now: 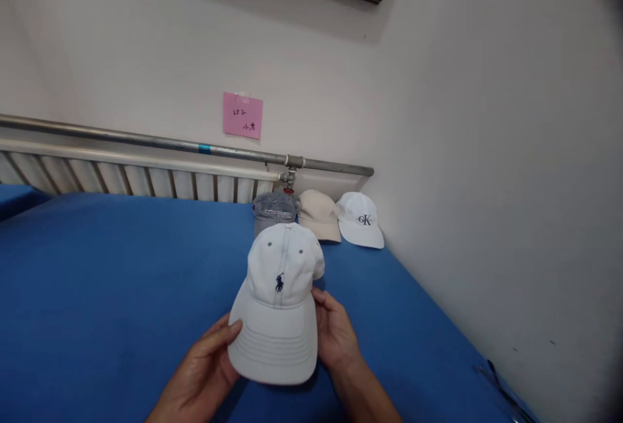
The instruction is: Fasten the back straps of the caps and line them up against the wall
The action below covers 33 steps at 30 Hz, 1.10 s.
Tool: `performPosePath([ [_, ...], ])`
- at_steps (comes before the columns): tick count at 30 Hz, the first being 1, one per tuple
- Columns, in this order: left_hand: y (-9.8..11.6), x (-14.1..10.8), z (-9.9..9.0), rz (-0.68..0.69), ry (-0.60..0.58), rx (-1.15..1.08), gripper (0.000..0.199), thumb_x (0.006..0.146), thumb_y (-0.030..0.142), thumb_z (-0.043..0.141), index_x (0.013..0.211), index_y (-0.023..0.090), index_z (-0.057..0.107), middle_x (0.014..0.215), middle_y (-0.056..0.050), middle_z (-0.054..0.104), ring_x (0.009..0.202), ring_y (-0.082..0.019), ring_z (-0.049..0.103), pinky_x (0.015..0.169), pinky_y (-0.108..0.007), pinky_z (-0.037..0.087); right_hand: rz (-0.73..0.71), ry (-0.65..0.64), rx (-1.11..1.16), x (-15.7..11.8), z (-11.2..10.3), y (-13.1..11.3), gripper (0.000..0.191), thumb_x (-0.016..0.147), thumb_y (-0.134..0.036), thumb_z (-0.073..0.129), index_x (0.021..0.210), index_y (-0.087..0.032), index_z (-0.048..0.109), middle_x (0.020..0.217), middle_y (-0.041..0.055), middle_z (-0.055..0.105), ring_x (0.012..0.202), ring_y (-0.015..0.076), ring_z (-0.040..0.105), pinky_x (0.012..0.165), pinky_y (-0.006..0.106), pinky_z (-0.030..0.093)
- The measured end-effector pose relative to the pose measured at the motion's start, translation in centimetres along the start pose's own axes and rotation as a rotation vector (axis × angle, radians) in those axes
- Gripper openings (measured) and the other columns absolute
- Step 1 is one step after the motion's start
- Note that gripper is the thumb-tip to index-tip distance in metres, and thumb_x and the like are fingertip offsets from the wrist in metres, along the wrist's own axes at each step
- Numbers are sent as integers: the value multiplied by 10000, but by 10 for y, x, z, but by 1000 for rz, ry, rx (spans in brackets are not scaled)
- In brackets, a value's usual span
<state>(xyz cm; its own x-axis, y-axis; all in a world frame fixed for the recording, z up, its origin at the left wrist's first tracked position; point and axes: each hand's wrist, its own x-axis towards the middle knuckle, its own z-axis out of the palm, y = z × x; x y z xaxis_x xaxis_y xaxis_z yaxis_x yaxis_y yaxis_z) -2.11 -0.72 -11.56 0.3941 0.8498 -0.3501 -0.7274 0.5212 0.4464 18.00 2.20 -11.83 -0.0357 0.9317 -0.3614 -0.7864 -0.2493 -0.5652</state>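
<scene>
Nearest me, I've the left hand point(207, 368) closed on one brim point(277, 351) edge, the right hand point(337, 331) curled, holding the opposite side; the white cap point(281, 280) sits between them (brim my way), crown toward the grey cap point(273, 207) beyond.

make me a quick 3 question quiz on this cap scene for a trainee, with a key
1. True or false: only the left hand is touching the held cap.

2. Which cap in the back row sits nearest the right-hand wall?
A) the grey cap
B) the beige cap
C) the white CK cap

3. Fill in the blank: the pink note is stuck up above the metal ____.

Key
1. False: the right hand supports its other side.
2. C
3. pipe
</scene>
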Motion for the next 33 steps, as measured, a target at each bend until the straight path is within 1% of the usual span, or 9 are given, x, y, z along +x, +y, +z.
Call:
performPosePath([
  [4, -1, -1, 2, -2, 5, 19, 273, 811, 81, 683, 1078, 122, 723, 1063, -132, 735, 1077, -299, 658, 958, -412, 523, 6, 23, 75, -2, 3, -1, 64, 702, -128, 664, 753, -161, 682, 757, 19, 757, 816, 212, 710, 839, 347, 529],
  [9, -1, -9, 10, -33, -124, 90, 369, 784, 43, 687, 1139, 142, 706, 1088, -140, 726, 1109, -305, 640, 968, -399, 511, -30, -1, 59, -1, 3, -4, 109, 664, -128, 716, 759, -177, 693, 770, -5, 760, 865, 219, 706, 841, 341, 527],
  [13, 8, -10, 12, 30, -150, 142, 415, 758, 40, 712, 1157, 153, 700, 1105, -140, 722, 1114, -301, 637, 963, -376, 511, -73, -11, 17, 1, 2, -1, 129, 659, -153, 739, 773, -194, 697, 802, -19, 765, 863, 198, 700, 843, 317, 517],
  [17, 25, -7, 6, 126, -90, 169, 418, 730, 54, 748, 1134, 154, 709, 1105, -139, 723, 1081, -295, 655, 927, -355, 538, -52, -11, -39, 3, 1, 18, 161, 683, -245, 752, 821, -184, 696, 860, 9, 762, 824, 176, 691, 755, 285, 517],
  [19, 34, -5, 0, 195, -32, 170, 407, 713, 54, 761, 1105, 151, 717, 1096, -136, 726, 1037, -291, 676, 883, -345, 566, -41, -25, -108, 5, 1, 32, 172, 693, -300, 748, 792, -179, 676, 786, 17, 742, 706, 162, 672, 618, 264, 497],
  [22, 49, 0, -11, 311, 77, 153, 406, 707, 14, 741, 1088, 152, 716, 1063, -124, 737, 946, -271, 709, 789, -313, 606, -82, -79, -248, 7, 1, 47, 182, 697, -312, 731, 782, -175, 647, 641, -8, 661, 534, 123, 577, 455, 223, 389],
  [25, 64, 10, -23, 402, 165, 131, 453, 740, -42, 665, 1142, 166, 688, 1017, -113, 749, 878, -242, 727, 721, -275, 620, -114, -133, -393, 11, 0, 54, 154, 705, -274, 690, 804, -173, 630, 633, -14, 631, 471, 99, 522, 422, 214, 330],
  [28, 80, 27, -32, 467, 195, 121, 495, 792, -66, 562, 1216, 177, 645, 995, -112, 751, 835, -218, 733, 692, -265, 625, -104, -182, -473, 15, -3, 57, 137, 721, -279, 646, 807, -181, 607, 657, -12, 629, 447, 89, 507, 423, 217, 314],
  [33, 115, 82, -32, 549, 184, 66, 510, 830, -66, 484, 1238, 203, 629, 975, -95, 752, 776, -184, 733, 684, -240, 621, -46, -247, -488, 21, -7, 56, 147, 701, -289, 627, 805, -191, 590, 658, -20, 602, 473, 88, 482, 433, 215, 325],
])
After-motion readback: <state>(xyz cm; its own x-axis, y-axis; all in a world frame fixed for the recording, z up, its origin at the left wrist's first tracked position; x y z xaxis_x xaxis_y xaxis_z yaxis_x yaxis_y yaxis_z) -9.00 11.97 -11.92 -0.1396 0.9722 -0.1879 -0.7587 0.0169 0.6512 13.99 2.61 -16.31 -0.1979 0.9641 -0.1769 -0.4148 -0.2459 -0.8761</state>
